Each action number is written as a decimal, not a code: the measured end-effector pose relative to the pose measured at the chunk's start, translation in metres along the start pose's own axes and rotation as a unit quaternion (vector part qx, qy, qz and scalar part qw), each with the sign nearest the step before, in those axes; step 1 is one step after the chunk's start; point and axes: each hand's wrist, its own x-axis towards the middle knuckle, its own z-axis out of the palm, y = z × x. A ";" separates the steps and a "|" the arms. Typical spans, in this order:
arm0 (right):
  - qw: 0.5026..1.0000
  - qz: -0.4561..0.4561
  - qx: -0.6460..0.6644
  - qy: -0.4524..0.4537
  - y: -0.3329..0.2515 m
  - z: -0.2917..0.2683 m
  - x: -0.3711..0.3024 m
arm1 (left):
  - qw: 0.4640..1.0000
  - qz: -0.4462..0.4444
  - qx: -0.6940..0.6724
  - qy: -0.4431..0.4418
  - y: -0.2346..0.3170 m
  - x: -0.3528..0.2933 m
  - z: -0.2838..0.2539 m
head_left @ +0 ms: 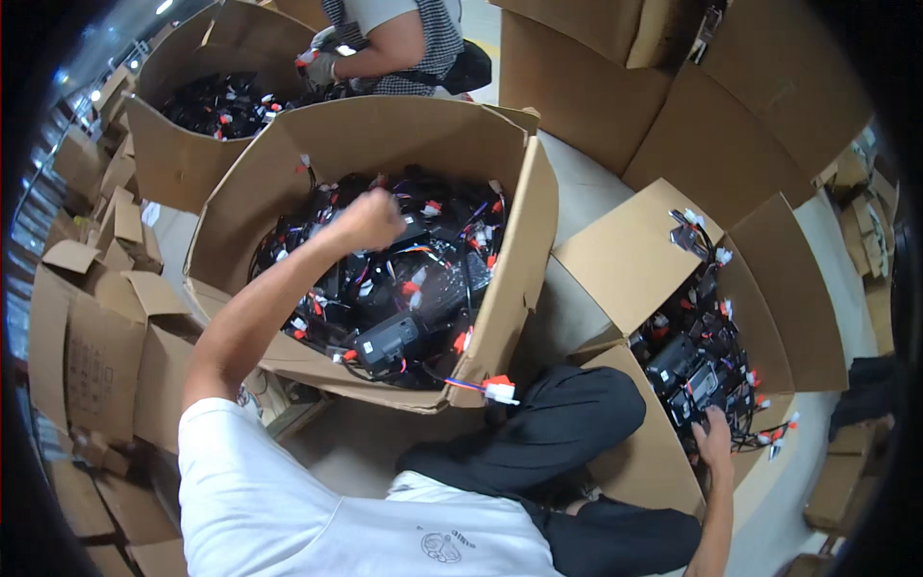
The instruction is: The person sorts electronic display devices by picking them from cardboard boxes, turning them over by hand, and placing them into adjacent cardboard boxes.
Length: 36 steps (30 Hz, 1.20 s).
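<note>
My left hand (373, 219) is over the middle of a large cardboard box (380, 120), its fingers curled and blurred by motion. Whether it holds anything is unclear. Black plastic electronic units (386, 341) with wires fill this box. A white and red connector (413, 286), also blurred, shows below the hand. At the right, my right hand (713, 438) reaches into a second cardboard box (642, 462). Its fingers close at the lower edge of a black plastic unit (704, 385) lying among several others. The undersides of those fingers are hidden.
A white connector (500, 390) on wires hangs over the big box's near edge. My bent legs (538, 423) are between the two boxes. Beyond, a person (404, 43) with a gloved hand works at another box (159, 144) of units. Stacked cartons (91, 356) stand left.
</note>
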 end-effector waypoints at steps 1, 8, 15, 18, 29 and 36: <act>1.000 -0.007 -0.013 0.002 -0.002 0.002 -0.008 | 0.998 -0.011 0.025 -0.055 -0.034 -0.010 0.034; 0.998 -0.055 -0.012 0.003 -0.107 -0.030 -0.005 | 0.992 -0.033 0.114 0.035 -0.183 -0.006 0.152; 0.994 -0.097 0.026 -0.032 -0.226 -0.058 -0.001 | 0.999 0.001 0.035 -0.004 -0.138 0.007 0.126; 0.983 -0.118 0.137 0.002 -0.333 -0.107 0.014 | 0.993 0.070 -0.097 -0.018 -0.104 -0.016 0.014; 0.785 -0.219 0.547 -0.190 -0.627 -0.143 0.073 | 0.945 0.220 -0.169 -0.170 0.096 -0.193 -0.146; 0.713 -0.049 0.698 -0.039 -0.577 -0.099 -0.012 | 0.992 -0.032 -0.076 0.098 -0.191 -0.087 0.032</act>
